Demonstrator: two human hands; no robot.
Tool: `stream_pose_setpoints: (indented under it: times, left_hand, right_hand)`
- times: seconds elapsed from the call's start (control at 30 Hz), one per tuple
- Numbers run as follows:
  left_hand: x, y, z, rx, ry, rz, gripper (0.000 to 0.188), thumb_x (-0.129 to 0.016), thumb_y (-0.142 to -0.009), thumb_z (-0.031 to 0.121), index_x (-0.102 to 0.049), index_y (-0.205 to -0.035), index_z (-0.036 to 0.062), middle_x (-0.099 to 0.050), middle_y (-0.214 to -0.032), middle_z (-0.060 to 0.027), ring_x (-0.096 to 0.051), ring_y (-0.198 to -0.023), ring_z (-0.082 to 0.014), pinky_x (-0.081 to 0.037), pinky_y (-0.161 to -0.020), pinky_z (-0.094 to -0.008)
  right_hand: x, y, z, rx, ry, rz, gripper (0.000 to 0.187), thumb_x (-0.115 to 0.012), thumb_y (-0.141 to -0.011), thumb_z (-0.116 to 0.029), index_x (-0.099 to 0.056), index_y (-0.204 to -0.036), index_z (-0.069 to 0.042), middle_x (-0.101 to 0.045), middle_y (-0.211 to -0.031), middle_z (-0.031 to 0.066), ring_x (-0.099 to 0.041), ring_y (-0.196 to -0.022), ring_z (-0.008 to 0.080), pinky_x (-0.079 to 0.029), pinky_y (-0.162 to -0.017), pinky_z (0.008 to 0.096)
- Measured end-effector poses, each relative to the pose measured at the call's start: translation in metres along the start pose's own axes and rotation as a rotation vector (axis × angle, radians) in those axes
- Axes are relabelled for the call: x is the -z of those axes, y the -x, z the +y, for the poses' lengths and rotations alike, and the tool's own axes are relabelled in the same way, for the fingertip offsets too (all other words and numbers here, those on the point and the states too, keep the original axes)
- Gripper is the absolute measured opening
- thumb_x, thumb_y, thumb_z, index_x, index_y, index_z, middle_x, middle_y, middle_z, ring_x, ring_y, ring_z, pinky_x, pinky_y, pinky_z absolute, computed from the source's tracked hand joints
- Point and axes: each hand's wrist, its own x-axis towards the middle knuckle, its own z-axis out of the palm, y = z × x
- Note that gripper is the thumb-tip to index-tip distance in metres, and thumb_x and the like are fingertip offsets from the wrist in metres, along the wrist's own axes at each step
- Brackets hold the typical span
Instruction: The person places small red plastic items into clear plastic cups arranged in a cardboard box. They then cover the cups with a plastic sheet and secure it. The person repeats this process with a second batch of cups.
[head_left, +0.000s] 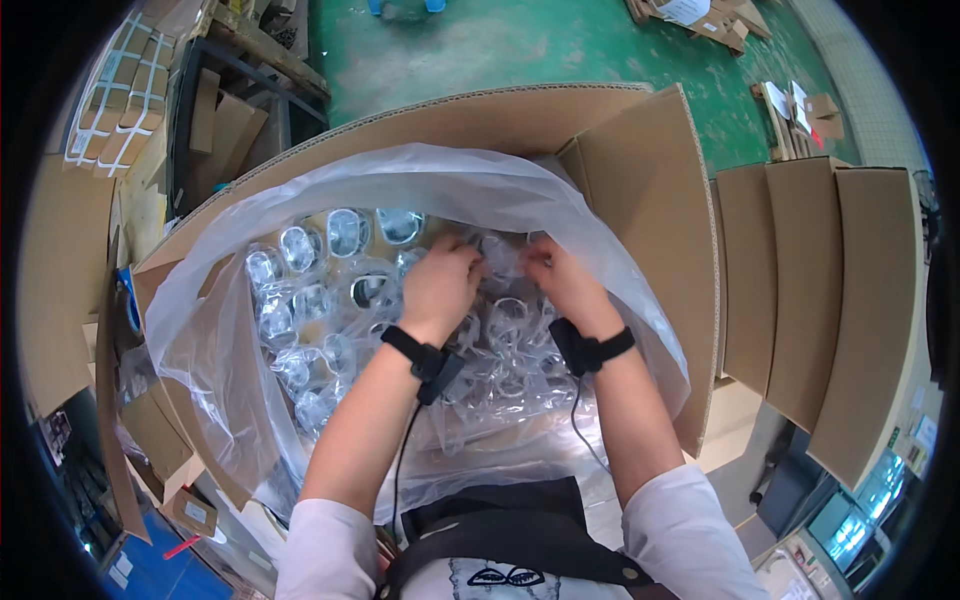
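A large open cardboard box (640, 190) stands before me, lined with a clear plastic sheet (330, 180). Inside it, several shiny, rounded metal parts (348, 232) stand in rows, each wrapped in thin clear plastic. Both my hands reach into the far middle of the box. A clear plastic bag (500, 258) lies between them, its contents hard to make out. My left hand (442, 285) has its fingers curled together at the bag's left side. On the opposite side my right hand (572, 285) pinches the bag with bent fingers. Each wrist carries a black strap with a small device.
Tall cardboard sheets or boxes (800, 290) lean to the right of the box. At the far left sit strapped cartons (122, 95) beside a dark metal frame (240, 85). Beyond lies a green floor (480, 50), with flattened cardboard (700, 20) on pallets.
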Motion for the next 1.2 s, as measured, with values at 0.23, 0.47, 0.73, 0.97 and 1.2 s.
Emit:
stream_pose_setpoints:
  times: [0.23, 0.47, 0.73, 0.97, 1.2]
  left_hand:
    - [0.035, 0.011, -0.005, -0.061, -0.518, -0.245, 0.017, -0.064, -0.076, 0.013, -0.072, -0.09, 0.009, -0.064, -0.096, -0.0131, -0.064, -0.092, -0.0331, -0.052, -0.078, -0.0445]
    - [-0.002, -0.016, 0.02, 0.063, -0.392, -0.362, 0.034, -0.074, -0.071, 0.025, -0.064, -0.096, 0.0036, -0.064, -0.1, -0.0176, -0.065, -0.092, -0.0347, -0.053, -0.076, -0.0453]
    - [-0.012, -0.005, 0.001, 0.049, 0.016, 0.006, 0.073, -0.076, -0.072, 0.018, -0.037, -0.129, -0.0027, -0.053, -0.113, -0.0243, -0.062, -0.098, -0.0417, -0.054, -0.079, -0.0422]
    - [-0.019, -0.006, 0.011, 0.213, 0.512, -0.047, 0.064, -0.069, -0.075, 0.005, -0.042, -0.131, -0.0062, -0.059, -0.11, -0.0233, -0.061, -0.1, -0.0244, -0.051, -0.082, -0.0339]
    - [0.022, -0.007, 0.011, 0.128, 0.148, 0.04, 0.051, -0.064, -0.075, 0.0, -0.051, -0.124, 0.0014, -0.06, -0.104, -0.0142, -0.063, -0.09, -0.0222, -0.052, -0.073, -0.0323]
  right_hand:
    - [0.007, 0.033, -0.026, 0.294, 0.354, -0.114, 0.016, -0.072, -0.075, -0.019, -0.071, -0.083, -0.005, -0.068, -0.083, 0.0147, -0.063, -0.077, 0.036, -0.051, -0.074, 0.0447]
    - [-0.037, -0.024, -0.006, 0.087, 0.41, 0.02, 0.018, -0.073, -0.068, -0.018, -0.069, -0.077, -0.003, -0.067, -0.078, 0.0202, -0.065, -0.075, 0.0383, -0.052, -0.071, 0.0455]
    - [-0.029, -0.005, 0.0, -0.2, -0.378, 0.068, 0.024, -0.075, -0.079, -0.02, -0.063, -0.079, 0.0, -0.062, -0.07, 0.0061, -0.058, -0.063, 0.0165, -0.046, -0.059, 0.0316]
    - [-0.033, -0.006, -0.004, -0.225, -0.704, -0.073, 0.025, -0.067, -0.088, -0.023, -0.06, -0.078, -0.001, -0.057, -0.069, 0.0031, -0.05, -0.065, 0.0097, -0.042, -0.059, 0.0269]
    - [0.01, 0.023, 0.004, -0.018, 0.187, 0.279, 0.032, -0.061, -0.086, -0.017, -0.062, -0.113, -0.001, -0.066, -0.103, 0.0226, -0.06, -0.098, 0.0443, -0.048, -0.084, 0.0479]
